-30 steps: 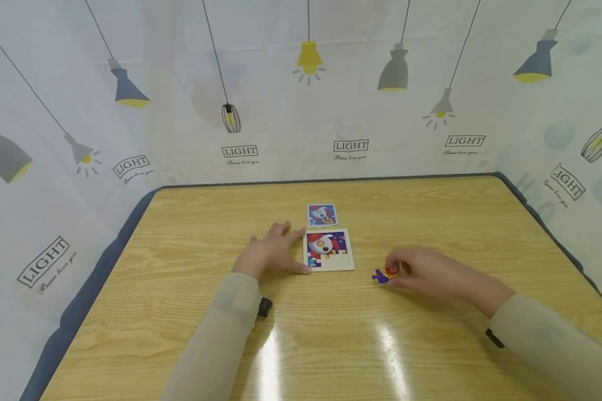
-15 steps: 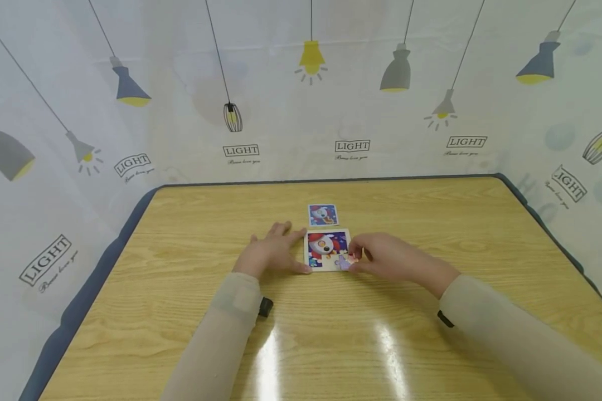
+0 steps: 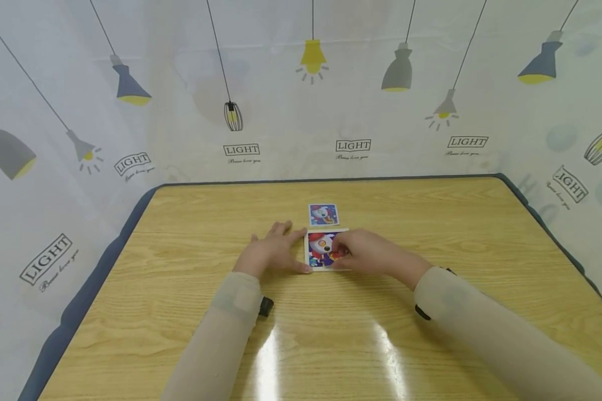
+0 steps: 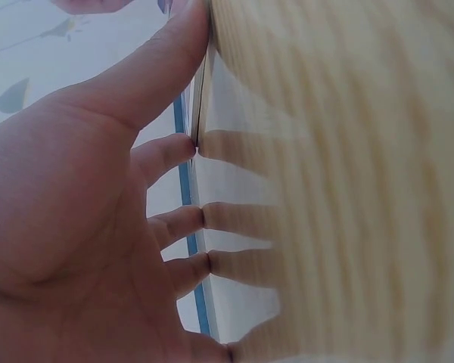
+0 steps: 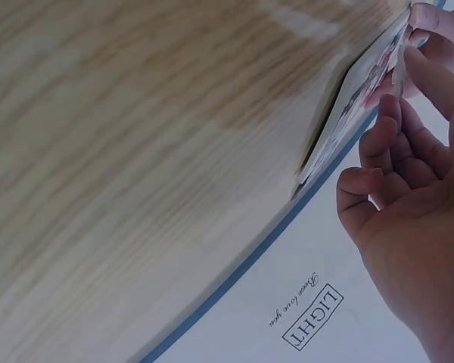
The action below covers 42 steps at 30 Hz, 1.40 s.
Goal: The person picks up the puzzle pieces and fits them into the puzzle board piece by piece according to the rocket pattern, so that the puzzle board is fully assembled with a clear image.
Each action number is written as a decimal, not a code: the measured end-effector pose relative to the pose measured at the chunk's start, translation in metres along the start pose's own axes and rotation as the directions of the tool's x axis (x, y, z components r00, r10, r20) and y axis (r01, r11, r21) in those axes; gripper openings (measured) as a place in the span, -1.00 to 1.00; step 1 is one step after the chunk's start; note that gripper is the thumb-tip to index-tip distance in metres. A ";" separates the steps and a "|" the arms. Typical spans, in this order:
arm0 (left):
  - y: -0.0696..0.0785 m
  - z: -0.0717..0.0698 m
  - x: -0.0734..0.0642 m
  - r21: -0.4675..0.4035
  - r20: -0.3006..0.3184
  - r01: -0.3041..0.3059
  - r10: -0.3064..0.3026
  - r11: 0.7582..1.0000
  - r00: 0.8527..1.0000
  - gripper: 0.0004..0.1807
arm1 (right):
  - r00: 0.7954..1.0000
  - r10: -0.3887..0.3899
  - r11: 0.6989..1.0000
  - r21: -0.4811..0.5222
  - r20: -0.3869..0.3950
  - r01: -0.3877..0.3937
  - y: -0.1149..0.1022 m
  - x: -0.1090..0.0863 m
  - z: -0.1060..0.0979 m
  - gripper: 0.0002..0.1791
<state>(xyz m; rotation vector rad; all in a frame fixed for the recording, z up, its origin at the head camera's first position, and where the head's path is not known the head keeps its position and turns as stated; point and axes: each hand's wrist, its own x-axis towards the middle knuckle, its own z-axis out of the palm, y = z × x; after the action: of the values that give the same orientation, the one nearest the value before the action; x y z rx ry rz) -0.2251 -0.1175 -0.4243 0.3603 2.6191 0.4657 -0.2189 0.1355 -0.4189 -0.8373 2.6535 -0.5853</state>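
A square jigsaw puzzle [image 3: 318,240] in a white tray lies at the middle of the table, its picture showing a white cartoon face on red and blue. My left hand [image 3: 273,252] rests at its left side with fingers spread; thumb and index touch the tray's two left corners. Over the lower right part of the puzzle, my right hand [image 3: 373,252] pinches a puzzle piece [image 5: 399,72] between thumb and index. In the right wrist view the piece is seen edge-on, slanted above the tray. My right fingers hide the puzzle's right side in the head view.
Just behind the tray lies a small picture card [image 3: 323,214] with a similar design. The wooden table [image 3: 205,223] has a dark blue edging at the back and sides. A white cloth [image 3: 281,89] printed with lamps stands behind it.
My right hand has carried the puzzle piece leftward from the table right of the tray to over the puzzle's lower right. The left hand has stayed at the tray's left side.
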 end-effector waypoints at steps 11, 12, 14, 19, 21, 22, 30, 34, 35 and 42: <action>0.000 0.000 0.000 -0.004 -0.002 0.003 -0.003 1.000 1.000 0.18 | 0.998 0.049 0.999 -0.021 0.037 -0.048 -0.004 0.006 0.002 -0.67; 0.000 0.000 0.000 -0.001 -0.001 0.002 -0.002 1.000 1.000 0.17 | 0.998 0.050 0.999 -0.022 0.039 -0.049 -0.004 0.007 0.002 -0.67; 0.000 0.000 0.000 0.001 0.000 0.002 -0.002 1.000 1.000 0.17 | 0.998 0.050 0.998 -0.025 0.040 -0.049 -0.004 0.007 0.002 -0.67; 0.000 0.000 0.000 0.008 -0.001 -0.001 0.001 1.000 1.000 0.16 | 0.998 0.033 0.999 -0.037 0.044 -0.032 -0.003 0.008 0.001 -0.68; 0.000 0.000 0.000 0.010 0.000 -0.002 0.002 1.000 1.000 0.16 | 0.998 0.032 0.999 -0.037 0.046 -0.030 -0.002 0.009 0.001 -0.68; 0.000 0.000 0.000 0.009 0.001 -0.001 0.001 1.000 1.000 0.16 | 0.998 0.033 0.999 -0.037 0.046 -0.032 -0.002 0.009 0.002 -0.68; 0.001 0.000 0.000 0.004 0.003 -0.001 0.001 1.000 1.000 0.17 | 0.999 0.013 0.998 -0.065 0.038 -0.010 0.000 0.009 0.004 -0.66; 0.001 0.000 0.000 0.006 0.004 -0.003 0.003 1.000 1.000 0.17 | 0.999 0.006 0.997 -0.072 0.036 -0.003 0.000 0.008 0.004 -0.67; 0.000 0.000 0.000 0.008 0.003 -0.004 0.004 1.000 1.000 0.17 | 0.999 0.004 0.997 -0.071 0.034 -0.001 0.000 0.009 0.005 -0.68; 0.001 -0.001 0.000 0.017 0.004 -0.006 0.006 1.000 1.000 0.16 | 0.997 -0.070 0.996 -0.061 0.021 0.071 -0.001 0.011 0.007 -0.82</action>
<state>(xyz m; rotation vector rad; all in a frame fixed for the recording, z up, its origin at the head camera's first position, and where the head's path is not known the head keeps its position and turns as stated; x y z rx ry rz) -0.2251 -0.1173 -0.4229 0.3749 2.6203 0.4440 -0.2247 0.1264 -0.4262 -0.9533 2.6462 -0.5117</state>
